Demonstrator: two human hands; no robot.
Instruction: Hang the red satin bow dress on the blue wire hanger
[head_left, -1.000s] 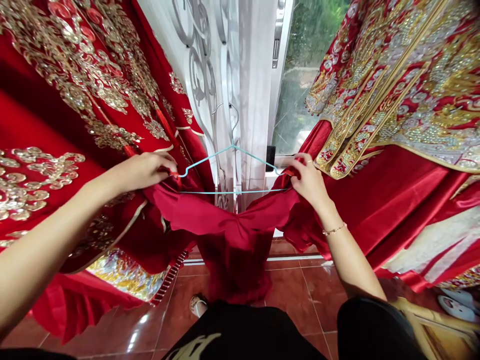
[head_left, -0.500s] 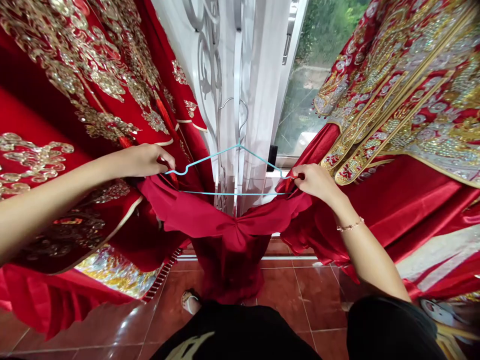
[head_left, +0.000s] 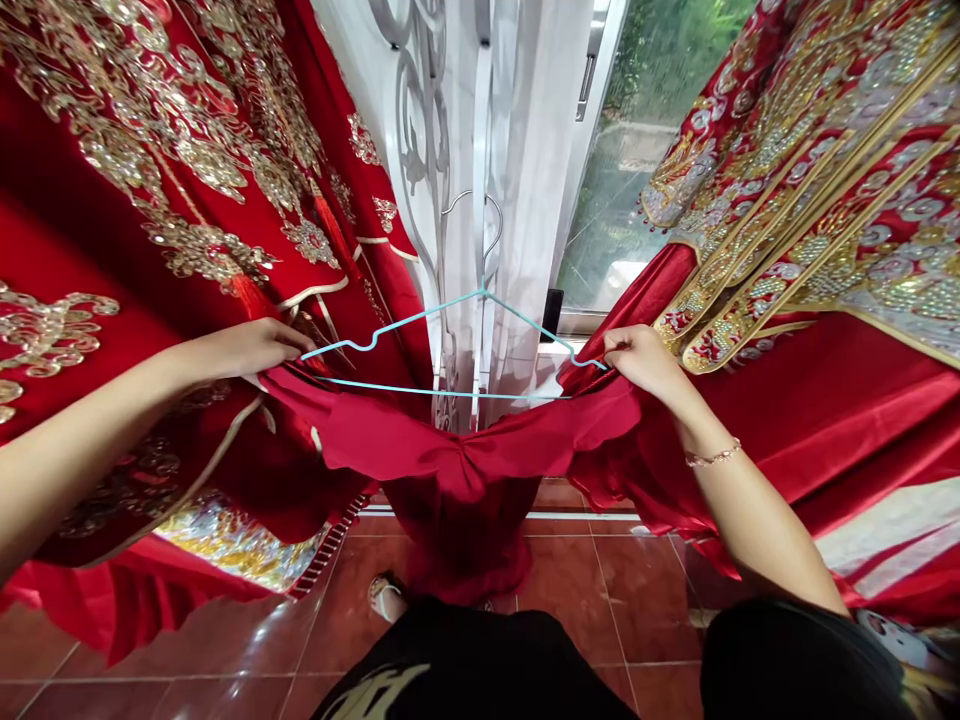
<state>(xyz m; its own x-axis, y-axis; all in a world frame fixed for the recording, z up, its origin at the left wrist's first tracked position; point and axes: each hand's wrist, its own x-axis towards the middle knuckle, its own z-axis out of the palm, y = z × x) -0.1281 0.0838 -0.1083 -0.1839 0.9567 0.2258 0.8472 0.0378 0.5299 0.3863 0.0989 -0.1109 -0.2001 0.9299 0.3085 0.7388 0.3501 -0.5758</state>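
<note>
A plain dark-red dress [head_left: 457, 455] hangs in front of me, its wide neckline stretched between my two hands. Inside that neckline is a light-blue hanger [head_left: 420, 312] with a metal hook. My left hand [head_left: 259, 350] is closed on the dress's left shoulder edge, close to the hanger's left end. On the other side, my right hand [head_left: 641, 362] pinches the right shoulder edge beside the hanger's right tip. The hook stands upright in front of a white scrolled metal frame [head_left: 484, 150]; I cannot tell whether it rests on anything.
Red gowns with gold beadwork [head_left: 217, 170] hang close on the left. More embroidered red garments [head_left: 810, 230] crowd the right side. Behind the frame are white curtains [head_left: 525, 180] and a window [head_left: 637, 170]. Reddish tiles [head_left: 570, 570] cover the floor.
My hands have moved farther apart, pulling the neckline wider. The left shoulder edge has moved outward, and both hanger ends show more clearly.
</note>
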